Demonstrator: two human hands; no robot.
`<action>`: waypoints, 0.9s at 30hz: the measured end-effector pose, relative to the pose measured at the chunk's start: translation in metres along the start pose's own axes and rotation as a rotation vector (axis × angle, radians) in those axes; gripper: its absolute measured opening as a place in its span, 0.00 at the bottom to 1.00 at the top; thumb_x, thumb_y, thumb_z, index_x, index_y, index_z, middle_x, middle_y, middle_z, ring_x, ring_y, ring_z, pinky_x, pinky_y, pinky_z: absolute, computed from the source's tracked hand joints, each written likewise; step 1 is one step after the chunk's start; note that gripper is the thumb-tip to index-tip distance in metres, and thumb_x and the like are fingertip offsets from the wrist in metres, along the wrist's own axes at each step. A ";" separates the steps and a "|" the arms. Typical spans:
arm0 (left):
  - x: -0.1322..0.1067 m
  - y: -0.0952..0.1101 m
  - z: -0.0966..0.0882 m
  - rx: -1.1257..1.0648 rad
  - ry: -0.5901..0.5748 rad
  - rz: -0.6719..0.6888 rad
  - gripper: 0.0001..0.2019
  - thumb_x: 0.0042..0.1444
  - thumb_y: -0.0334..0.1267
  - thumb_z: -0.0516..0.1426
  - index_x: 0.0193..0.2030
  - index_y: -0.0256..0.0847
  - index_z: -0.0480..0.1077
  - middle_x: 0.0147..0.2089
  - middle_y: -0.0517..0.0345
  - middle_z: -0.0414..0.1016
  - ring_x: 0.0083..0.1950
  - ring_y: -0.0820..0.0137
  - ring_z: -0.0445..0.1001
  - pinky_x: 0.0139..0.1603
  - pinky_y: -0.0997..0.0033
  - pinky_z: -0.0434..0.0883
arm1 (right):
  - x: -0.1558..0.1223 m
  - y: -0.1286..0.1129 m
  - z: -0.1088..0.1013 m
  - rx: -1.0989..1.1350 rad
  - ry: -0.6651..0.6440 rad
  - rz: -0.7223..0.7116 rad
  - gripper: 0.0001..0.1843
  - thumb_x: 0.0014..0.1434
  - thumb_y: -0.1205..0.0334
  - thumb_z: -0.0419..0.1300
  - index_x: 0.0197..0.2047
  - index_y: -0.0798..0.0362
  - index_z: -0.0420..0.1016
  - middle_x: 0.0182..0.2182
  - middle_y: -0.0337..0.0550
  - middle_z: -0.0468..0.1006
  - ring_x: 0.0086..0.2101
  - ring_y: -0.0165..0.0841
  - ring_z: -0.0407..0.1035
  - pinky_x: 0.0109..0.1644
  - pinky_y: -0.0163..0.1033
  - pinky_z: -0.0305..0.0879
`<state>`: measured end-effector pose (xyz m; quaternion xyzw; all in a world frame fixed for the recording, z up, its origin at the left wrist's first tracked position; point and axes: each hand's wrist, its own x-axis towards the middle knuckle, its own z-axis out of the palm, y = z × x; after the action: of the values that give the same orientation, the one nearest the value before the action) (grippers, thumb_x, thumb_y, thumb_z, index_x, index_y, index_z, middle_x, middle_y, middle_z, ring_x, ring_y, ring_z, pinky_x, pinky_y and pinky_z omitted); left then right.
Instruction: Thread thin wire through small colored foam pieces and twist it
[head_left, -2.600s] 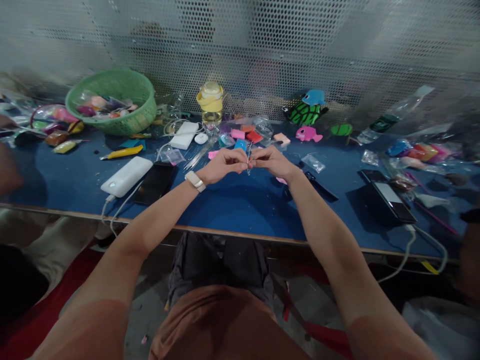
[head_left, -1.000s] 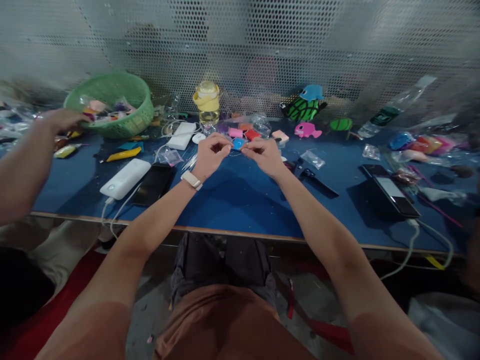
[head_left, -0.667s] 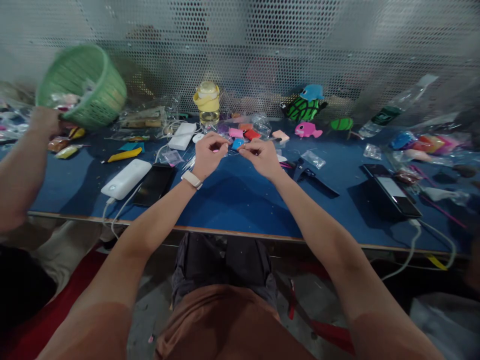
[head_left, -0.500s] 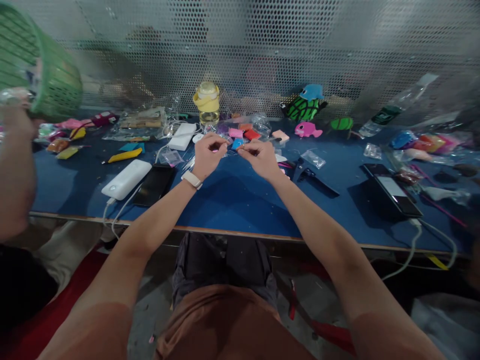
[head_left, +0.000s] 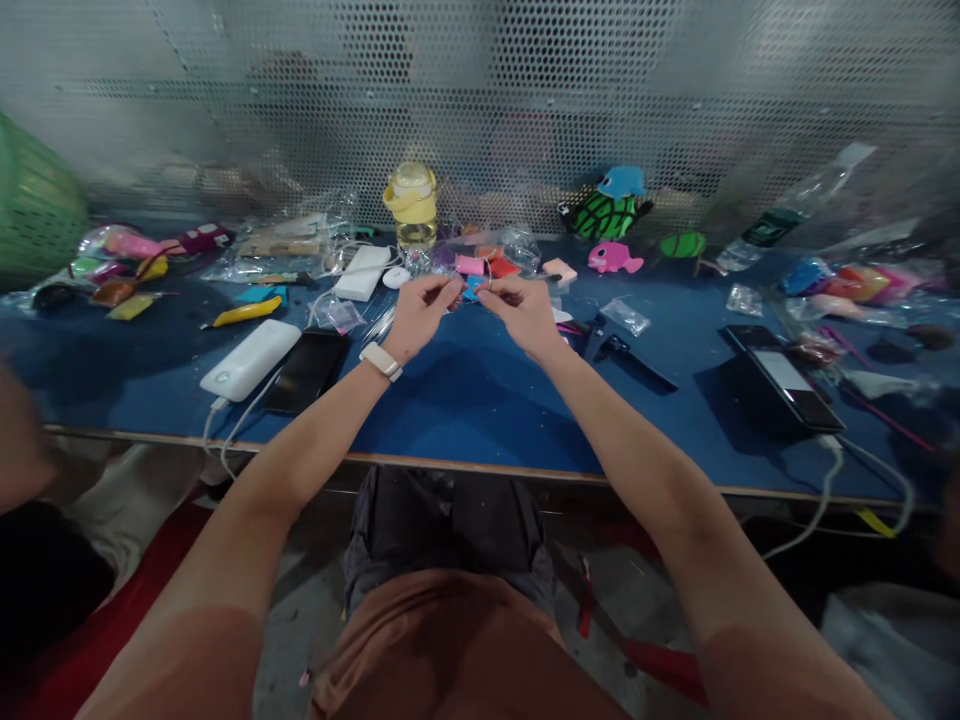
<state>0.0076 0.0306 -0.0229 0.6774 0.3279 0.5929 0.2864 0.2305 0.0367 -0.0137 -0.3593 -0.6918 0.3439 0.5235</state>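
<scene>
My left hand (head_left: pixel 421 314) and my right hand (head_left: pixel 523 311) are held close together above the blue table (head_left: pixel 480 400), both with fingers pinched. Between the fingertips is a small thin clear item (head_left: pixel 474 287), too small to name. A pale watch (head_left: pixel 380 361) sits on my left wrist. Just behind my hands lie small clay pieces: pink (head_left: pixel 472 265), red (head_left: pixel 504 267) and blue (head_left: pixel 470 289), among clear plastic bags.
A white power bank (head_left: pixel 250 359) and a black phone (head_left: pixel 307 369) lie at the left, another phone (head_left: pixel 782 383) at the right. A yellow-lidded jar (head_left: pixel 411 205), clay turtle (head_left: pixel 606 214) and pink fish (head_left: pixel 612 258) stand at the back. A green basket (head_left: pixel 34 205) is at the far left.
A person at the left lifted the green basket off the table and carried it out to the left edge. My hands stayed together, shifting slightly forward while pinching the small item.
</scene>
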 end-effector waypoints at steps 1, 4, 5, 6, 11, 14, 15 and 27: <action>0.000 0.000 0.000 -0.016 0.006 -0.011 0.28 0.72 0.71 0.69 0.41 0.45 0.88 0.35 0.53 0.87 0.35 0.68 0.81 0.40 0.65 0.80 | 0.000 0.000 0.000 0.022 -0.014 0.009 0.17 0.67 0.39 0.80 0.39 0.43 0.93 0.41 0.43 0.90 0.43 0.41 0.80 0.51 0.50 0.77; 0.001 0.002 0.000 -0.023 0.015 -0.016 0.28 0.71 0.71 0.70 0.41 0.46 0.88 0.35 0.53 0.86 0.35 0.69 0.81 0.39 0.65 0.80 | 0.001 0.001 -0.001 0.105 -0.058 0.036 0.21 0.63 0.34 0.81 0.40 0.44 0.93 0.40 0.44 0.89 0.42 0.40 0.79 0.48 0.49 0.76; 0.001 0.003 0.000 -0.012 0.016 -0.003 0.28 0.71 0.71 0.70 0.40 0.45 0.88 0.35 0.53 0.86 0.35 0.68 0.81 0.39 0.65 0.79 | 0.002 0.001 -0.001 0.130 -0.071 0.041 0.22 0.62 0.34 0.82 0.39 0.44 0.93 0.39 0.44 0.89 0.41 0.39 0.78 0.47 0.49 0.75; 0.001 0.005 0.000 0.006 0.019 0.015 0.29 0.71 0.72 0.69 0.38 0.45 0.87 0.35 0.53 0.85 0.35 0.68 0.80 0.39 0.65 0.78 | 0.002 0.002 -0.001 0.152 -0.080 0.044 0.22 0.60 0.34 0.83 0.39 0.44 0.93 0.39 0.44 0.89 0.40 0.39 0.77 0.46 0.48 0.74; 0.000 0.008 0.000 0.078 0.028 0.067 0.29 0.74 0.69 0.68 0.35 0.46 0.83 0.33 0.54 0.82 0.32 0.69 0.76 0.35 0.65 0.74 | 0.002 0.002 0.000 0.173 -0.069 0.063 0.24 0.57 0.31 0.84 0.35 0.44 0.92 0.40 0.43 0.90 0.37 0.37 0.74 0.45 0.48 0.74; -0.001 0.006 0.003 0.050 0.024 0.044 0.30 0.74 0.70 0.68 0.34 0.45 0.81 0.30 0.57 0.80 0.31 0.70 0.74 0.35 0.65 0.72 | 0.000 -0.002 0.002 0.156 -0.059 0.064 0.24 0.58 0.33 0.84 0.36 0.45 0.92 0.37 0.43 0.88 0.37 0.36 0.73 0.44 0.48 0.72; -0.001 0.005 0.005 0.041 0.018 0.041 0.30 0.73 0.71 0.68 0.33 0.45 0.80 0.29 0.57 0.79 0.31 0.70 0.74 0.35 0.65 0.71 | -0.001 -0.003 0.003 0.155 -0.061 0.062 0.25 0.57 0.33 0.84 0.35 0.46 0.92 0.35 0.42 0.86 0.36 0.36 0.73 0.43 0.47 0.71; 0.001 0.000 0.010 -0.190 0.129 -0.185 0.27 0.69 0.69 0.74 0.39 0.44 0.84 0.35 0.55 0.85 0.36 0.69 0.82 0.43 0.65 0.83 | 0.000 -0.010 -0.004 0.337 -0.088 0.148 0.29 0.56 0.27 0.82 0.32 0.46 0.90 0.31 0.42 0.81 0.31 0.33 0.69 0.32 0.41 0.56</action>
<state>0.0173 0.0315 -0.0232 0.5748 0.3488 0.6346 0.3810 0.2332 0.0322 -0.0038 -0.3011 -0.6183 0.5076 0.5190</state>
